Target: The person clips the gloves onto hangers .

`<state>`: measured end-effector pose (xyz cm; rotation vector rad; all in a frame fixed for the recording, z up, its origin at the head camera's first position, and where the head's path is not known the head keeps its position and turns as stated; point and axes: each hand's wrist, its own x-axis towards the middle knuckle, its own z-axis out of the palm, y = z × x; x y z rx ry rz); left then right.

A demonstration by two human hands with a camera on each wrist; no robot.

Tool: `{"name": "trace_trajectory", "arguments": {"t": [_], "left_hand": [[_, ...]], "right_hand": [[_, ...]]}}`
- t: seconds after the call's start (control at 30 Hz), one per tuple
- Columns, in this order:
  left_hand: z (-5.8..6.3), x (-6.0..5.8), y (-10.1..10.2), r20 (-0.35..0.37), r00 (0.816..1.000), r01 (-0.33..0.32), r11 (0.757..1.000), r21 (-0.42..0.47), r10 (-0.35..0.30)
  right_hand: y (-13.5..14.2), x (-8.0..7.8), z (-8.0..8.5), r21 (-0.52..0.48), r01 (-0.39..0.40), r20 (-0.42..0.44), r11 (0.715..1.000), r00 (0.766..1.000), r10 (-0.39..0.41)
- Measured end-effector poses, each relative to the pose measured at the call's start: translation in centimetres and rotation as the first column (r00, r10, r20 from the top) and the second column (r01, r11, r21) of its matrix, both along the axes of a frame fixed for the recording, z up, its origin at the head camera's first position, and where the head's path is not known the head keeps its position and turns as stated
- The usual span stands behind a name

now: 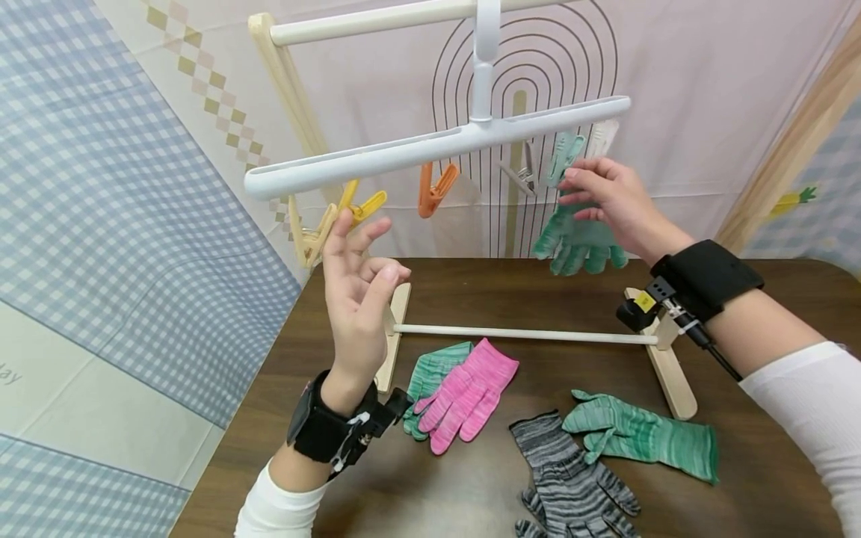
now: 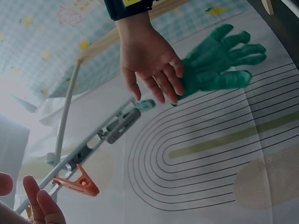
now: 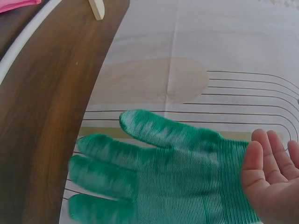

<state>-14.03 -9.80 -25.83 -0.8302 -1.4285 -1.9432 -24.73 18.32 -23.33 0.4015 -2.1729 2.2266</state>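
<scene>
A person's 2 bare hands are working around a white clip hanger (image 1: 377, 159), which is hanging aslant from the top rail (image 1: 377, 23) of a wooden rack (image 1: 289, 82). A green glove (image 1: 580, 240) is dangling, fingers down, below the hanger's right end, near a teal clip (image 1: 563, 158). The right hand (image 1: 615, 196) is hovering at its cuff with loosely extended fingers, apparently gripping nothing; whether they are touching the knit cannot be told. The left hand (image 1: 356, 299) is also empty, its fingers relaxing beside a yellow clip (image 1: 368, 207). The step in hand seems to be clipping the glove up; doing it well is probably calling for checking that the clip is biting the cuff squarely, withdrawing the fingers without tugging, and steadying the tilting bar. Below, a dark brown, wood-look counter (image 1: 471, 299) is carrying the rack's feet and 4 more gloves: a pink glove (image 1: 467, 396) overlapping a second green glove (image 1: 430, 368), and a grey striped glove (image 1: 572, 486) lying just beside a third green glove (image 1: 646, 433). Behind, a pale curtain (image 1: 706, 112) is showing nested arches; a blue checked cloth (image 1: 101, 149) is covering the left side.
</scene>
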Motion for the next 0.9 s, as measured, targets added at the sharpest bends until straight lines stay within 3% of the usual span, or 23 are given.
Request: {"name": "trace_trajectory", "arguments": {"t": [0.17,0.33,0.5,0.7,0.9], "left_hand": [[0.2,-0.3,-0.2,0.067,0.998,-0.001,1.000,0.007,0.000],[0.2,-0.6,-0.5,0.096,0.995,0.005,1.000,0.006,-0.006],[0.1,-0.7,-0.8,0.125,0.992,0.007,1.000,0.010,-0.009],[-0.1,-0.7,-1.0,0.140,0.990,0.009,1.000,0.015,-0.011],[-0.4,-0.7,-1.1,0.154,0.988,0.015,0.999,0.029,-0.019]], "right_hand": [[-0.1,0.1,0.2,-0.031,-0.005,0.007,1.000,1.000,0.006],[-0.3,0.1,0.4,-0.087,-0.005,-0.002,0.996,1.000,0.005],[-0.2,0.2,0.5,-0.082,0.000,-0.019,0.997,1.000,-0.002],[-0.4,0.2,0.3,-0.088,0.017,-0.103,0.996,0.994,-0.026],[-0.8,0.1,0.2,-0.138,0.089,-0.185,0.987,0.976,-0.114]]}}
